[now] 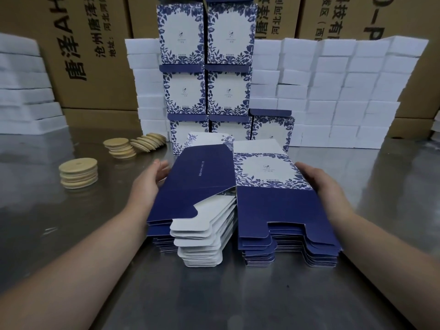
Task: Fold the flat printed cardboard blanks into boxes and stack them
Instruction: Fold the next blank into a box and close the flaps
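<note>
The steel table (71,234) carries a pile of flat blanks (285,234) in its middle, near the front edge, with folded boxes (183,91) stacked behind. The left hand (152,179) touches the top blank (204,184) at its left edge with straight fingers held together. The right hand (319,182) lies on the right edge, and I cannot tell how its hidden fingers lie.

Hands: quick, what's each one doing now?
Left hand: open, straight fingers against the left edge of the top flat blue-and-white printed cardboard blank.
Right hand: on its right edge; cannot tell.

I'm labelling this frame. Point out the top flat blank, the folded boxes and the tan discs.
top flat blank (202,179), head view, dark blue panel.
folded boxes (182,34), head view, front of top-left box.
tan discs (78,173), head view, top of nearest pile.
</note>
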